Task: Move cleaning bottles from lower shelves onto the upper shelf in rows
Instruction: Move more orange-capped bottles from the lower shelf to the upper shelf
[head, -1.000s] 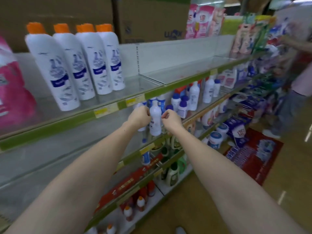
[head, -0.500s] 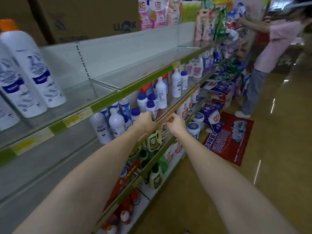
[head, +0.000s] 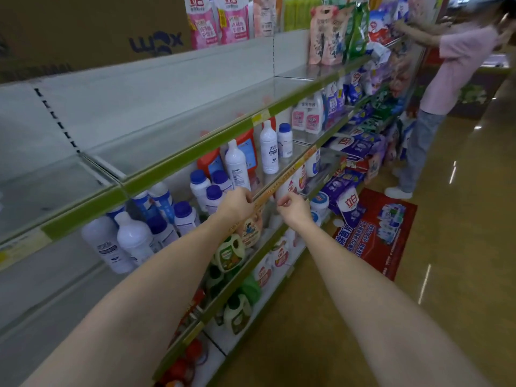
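both arms are reaching toward the centre of the frame, where the left hand (head: 236, 201) is curling its fingers against the orange front strip (head: 282, 183) of the second shelf, seemingly pinching its edge, though the contact is partly hidden. just to its right, the right hand (head: 293, 205) is hanging with fingers curled loosely inward and holding nothing. the cleaning bottles are sitting on that second shelf: two tall white bottles with white caps (head: 237, 163) are standing upright right of centre, one nearer and one further back. about four short white bottles with blue caps (head: 198, 185) are clustering just left of the left hand, with one more blue-capped bottle (head: 285, 139) beside the further tall one. two or three larger white bottles (head: 133, 239) are leaning at lower left, blurred. the upper shelf (head: 178, 118), with its green front edge, is stretching across the upper middle of the frame. two pink pouches (head: 216, 20) are standing on top at upper centre. a second person (head: 446, 88) in a pink top is reaching into the shelves at upper right, and a red floor mat (head: 385, 233) is lying at right of centre.
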{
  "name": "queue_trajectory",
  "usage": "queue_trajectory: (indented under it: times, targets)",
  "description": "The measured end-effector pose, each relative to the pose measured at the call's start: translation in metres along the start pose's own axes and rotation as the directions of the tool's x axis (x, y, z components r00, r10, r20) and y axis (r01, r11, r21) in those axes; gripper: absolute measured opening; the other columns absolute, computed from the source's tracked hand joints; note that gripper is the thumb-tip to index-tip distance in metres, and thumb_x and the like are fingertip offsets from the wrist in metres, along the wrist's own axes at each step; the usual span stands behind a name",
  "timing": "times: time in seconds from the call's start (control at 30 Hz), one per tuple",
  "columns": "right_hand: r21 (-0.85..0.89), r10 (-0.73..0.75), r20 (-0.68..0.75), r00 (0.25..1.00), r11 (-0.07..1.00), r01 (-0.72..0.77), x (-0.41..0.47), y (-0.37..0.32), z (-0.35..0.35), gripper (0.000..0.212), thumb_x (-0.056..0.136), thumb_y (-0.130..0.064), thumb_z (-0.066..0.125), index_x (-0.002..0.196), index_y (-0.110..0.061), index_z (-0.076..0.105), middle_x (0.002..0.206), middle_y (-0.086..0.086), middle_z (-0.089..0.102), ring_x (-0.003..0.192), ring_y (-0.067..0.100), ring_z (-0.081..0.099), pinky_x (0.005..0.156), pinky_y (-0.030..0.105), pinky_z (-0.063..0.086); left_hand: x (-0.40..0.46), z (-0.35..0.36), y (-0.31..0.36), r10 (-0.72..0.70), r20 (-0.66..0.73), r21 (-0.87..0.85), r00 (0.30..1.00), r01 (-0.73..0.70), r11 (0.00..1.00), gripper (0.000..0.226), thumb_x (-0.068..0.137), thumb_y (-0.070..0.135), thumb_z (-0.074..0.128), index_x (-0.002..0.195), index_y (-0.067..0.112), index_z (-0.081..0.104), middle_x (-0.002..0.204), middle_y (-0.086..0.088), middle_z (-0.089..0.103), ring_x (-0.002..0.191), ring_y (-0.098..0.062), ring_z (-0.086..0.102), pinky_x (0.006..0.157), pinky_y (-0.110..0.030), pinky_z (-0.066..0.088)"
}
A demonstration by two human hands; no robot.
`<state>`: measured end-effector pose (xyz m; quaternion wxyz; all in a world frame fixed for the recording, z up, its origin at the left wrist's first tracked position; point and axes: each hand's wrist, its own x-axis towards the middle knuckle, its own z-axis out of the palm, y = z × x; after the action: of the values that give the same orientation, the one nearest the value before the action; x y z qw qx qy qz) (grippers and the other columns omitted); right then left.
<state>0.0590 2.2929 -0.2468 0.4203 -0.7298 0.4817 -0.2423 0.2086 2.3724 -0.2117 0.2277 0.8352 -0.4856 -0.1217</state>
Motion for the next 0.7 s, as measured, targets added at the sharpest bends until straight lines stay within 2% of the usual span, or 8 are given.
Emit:
queue_trajectory:
  times: [0.23,0.37,0.43,0.53,0.6,0.7]
  targets:
    - [0.034,0.009,0.063,0.998,0.999,-0.011,0.044,0.010,-0.005,0.002,0.097,-0.014,0.060,0.098,-0.016,0.062,0.107,0.004,0.063,0.108,0.026,0.060,0.097,0.041,0.050,0.046,0.016,0.007,-0.027,0.022,0.049,0.999,0.025,0.998,0.011,0.089,0.018,0.059,0.090,0.010,0.066,0.092,-0.007,0.068,0.088,-0.025,0.062,0.081,-0.041,0.056]
    - [0.090,0.006,0.053,0.999,0.996,-0.011,0.075,0.023,-0.014,0.004,0.097,-0.012,0.060,0.096,-0.015,0.061,0.111,0.007,0.066,0.109,0.027,0.060,0.099,0.044,0.050,0.079,0.034,0.027,0.009,0.045,0.011,0.999,-0.009,1.000,0.019,0.091,0.018,0.059,0.073,0.018,0.055,0.076,-0.001,0.061,0.075,-0.020,0.059,0.061,-0.032,0.046]
    - [0.087,0.009,0.033,0.999,0.996,-0.012,0.094,0.031,-0.022,0.004,0.097,-0.014,0.061,0.100,-0.013,0.063,0.112,0.008,0.066,0.109,0.026,0.060,0.098,0.042,0.050,0.103,0.048,0.035,0.014,0.052,0.014,0.999,-0.015,1.000,0.022,0.090,0.014,0.058,0.070,0.023,0.054,0.077,0.001,0.061,0.078,-0.019,0.062,0.062,-0.030,0.045]
    - [0.084,0.020,0.010,1.000,0.996,-0.021,0.130,0.040,-0.035,0.007,0.095,-0.015,0.063,0.099,-0.010,0.065,0.107,0.006,0.066,0.103,0.023,0.060,0.092,0.037,0.050,0.147,0.065,0.044,0.010,0.077,-0.016,0.997,-0.009,1.000,0.011,0.088,0.016,0.060,0.079,0.022,0.061,0.087,-0.001,0.067,0.082,-0.019,0.064,0.071,-0.035,0.055]
    - [0.047,0.024,-0.001,1.000,0.999,-0.023,0.161,0.044,-0.043,0.005,0.093,-0.013,0.063,0.090,-0.017,0.064,0.104,0.006,0.069,0.101,0.023,0.064,0.087,0.036,0.054,0.181,0.074,0.052,0.024,0.062,-0.040,0.998,-0.022,0.999,0.010,0.087,0.016,0.060,0.079,0.020,0.062,0.089,-0.001,0.068,0.081,-0.018,0.062,0.071,-0.033,0.052]
    - [-0.013,0.043,0.005,0.999,0.999,-0.043,0.209,0.045,-0.060,0.005,0.095,-0.012,0.061,0.094,-0.016,0.064,0.102,0.005,0.068,0.090,0.017,0.064,0.065,0.019,0.049,0.234,0.087,0.067,0.021,0.038,-0.108,0.999,-0.017,0.994,0.007,0.089,0.015,0.060,0.082,0.015,0.064,0.087,-0.003,0.065,0.081,-0.020,0.060,0.071,-0.032,0.048]
